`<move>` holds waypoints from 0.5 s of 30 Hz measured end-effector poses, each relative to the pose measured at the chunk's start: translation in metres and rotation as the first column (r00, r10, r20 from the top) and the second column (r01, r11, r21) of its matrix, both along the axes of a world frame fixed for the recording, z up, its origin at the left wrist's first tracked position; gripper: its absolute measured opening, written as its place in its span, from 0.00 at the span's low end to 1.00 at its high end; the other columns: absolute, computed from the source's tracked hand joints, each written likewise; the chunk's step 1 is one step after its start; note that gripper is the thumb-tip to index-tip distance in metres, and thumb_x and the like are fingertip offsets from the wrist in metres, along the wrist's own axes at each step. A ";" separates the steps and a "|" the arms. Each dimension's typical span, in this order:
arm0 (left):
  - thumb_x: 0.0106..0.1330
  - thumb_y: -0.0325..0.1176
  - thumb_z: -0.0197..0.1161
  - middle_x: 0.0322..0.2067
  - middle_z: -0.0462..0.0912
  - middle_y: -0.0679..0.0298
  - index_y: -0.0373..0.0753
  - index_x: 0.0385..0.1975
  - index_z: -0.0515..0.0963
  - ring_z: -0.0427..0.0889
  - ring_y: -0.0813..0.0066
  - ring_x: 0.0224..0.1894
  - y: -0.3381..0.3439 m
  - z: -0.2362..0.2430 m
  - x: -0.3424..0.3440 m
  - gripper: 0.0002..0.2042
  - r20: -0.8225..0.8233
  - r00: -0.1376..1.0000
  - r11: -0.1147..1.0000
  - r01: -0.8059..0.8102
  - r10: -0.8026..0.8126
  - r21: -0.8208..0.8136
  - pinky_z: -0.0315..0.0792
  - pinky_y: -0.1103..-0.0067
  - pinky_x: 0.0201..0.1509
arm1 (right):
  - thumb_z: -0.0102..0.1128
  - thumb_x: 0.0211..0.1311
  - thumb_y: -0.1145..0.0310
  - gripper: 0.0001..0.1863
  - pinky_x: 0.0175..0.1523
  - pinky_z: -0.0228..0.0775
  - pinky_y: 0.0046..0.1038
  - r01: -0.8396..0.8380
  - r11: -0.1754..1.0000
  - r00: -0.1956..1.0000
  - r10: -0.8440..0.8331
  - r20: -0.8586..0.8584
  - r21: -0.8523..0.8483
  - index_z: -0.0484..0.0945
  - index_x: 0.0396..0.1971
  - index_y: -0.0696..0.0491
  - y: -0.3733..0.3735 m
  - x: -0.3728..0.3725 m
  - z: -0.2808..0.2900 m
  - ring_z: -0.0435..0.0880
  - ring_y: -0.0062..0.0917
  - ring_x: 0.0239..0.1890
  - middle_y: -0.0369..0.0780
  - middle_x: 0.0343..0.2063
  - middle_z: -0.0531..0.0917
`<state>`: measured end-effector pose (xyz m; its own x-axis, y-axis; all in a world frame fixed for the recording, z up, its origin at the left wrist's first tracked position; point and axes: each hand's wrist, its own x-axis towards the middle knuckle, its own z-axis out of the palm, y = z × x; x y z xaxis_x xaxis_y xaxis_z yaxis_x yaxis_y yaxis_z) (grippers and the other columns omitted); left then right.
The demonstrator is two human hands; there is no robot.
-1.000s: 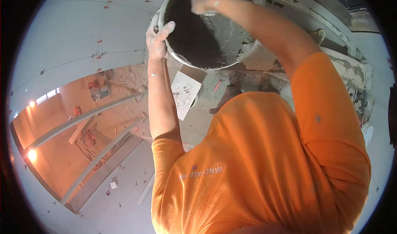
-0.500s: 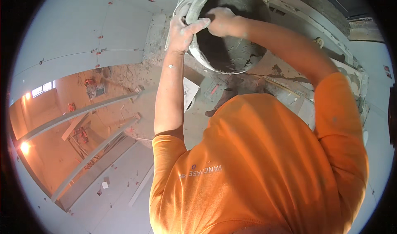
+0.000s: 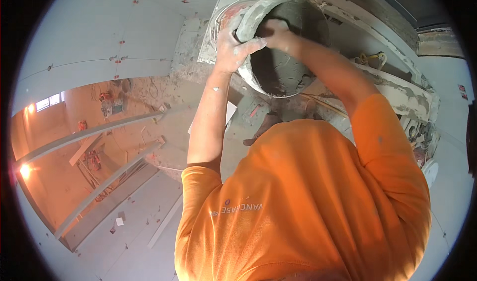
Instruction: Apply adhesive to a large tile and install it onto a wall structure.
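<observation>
A bucket (image 3: 254, 17) coated with grey mortar stands tilted at the far middle, its mouth facing me. Wet grey mortar (image 3: 290, 70) coats its inner wall. My left hand (image 3: 232, 51) is closed over the bucket's left rim, thumb laid on the inner side. Inside the mouth, close to that rim, my right hand (image 3: 277, 34) is curled. Its fingertips are in shadow, so whatever they hold, if anything, I cannot make out. Whitish residue covers my left fingers and thumb.
A mortar-smeared ledge (image 3: 397, 90) runs along the far right, with a yellow-handled item (image 3: 371, 58) on it. Several tools and debris (image 3: 416, 134) lie at the right. A white board (image 3: 230, 113) rests below my left forearm, near a dark shoe (image 3: 262, 127). Pale wall panels (image 3: 94, 33) stand left.
Both hands and the bucket have shifted slightly right in the picture. My right hand sits a little lower, its elbow drawn inward. More of the ledge and the yellow-handled item shows.
</observation>
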<state>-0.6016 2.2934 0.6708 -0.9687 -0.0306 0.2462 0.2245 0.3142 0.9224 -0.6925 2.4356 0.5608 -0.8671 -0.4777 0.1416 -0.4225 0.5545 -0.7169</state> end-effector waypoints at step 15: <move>0.43 0.36 0.74 0.50 0.83 0.55 0.33 0.53 0.78 0.79 0.61 0.52 0.015 -0.001 0.004 0.32 0.001 1.000 0.994 -0.023 0.023 -0.109 0.69 0.70 0.61 | 0.57 0.53 0.62 0.13 0.42 0.78 0.39 -0.447 0.853 0.888 0.460 0.017 0.270 0.87 0.27 0.54 0.023 -0.049 -0.072 0.86 0.35 0.31 0.47 0.31 0.87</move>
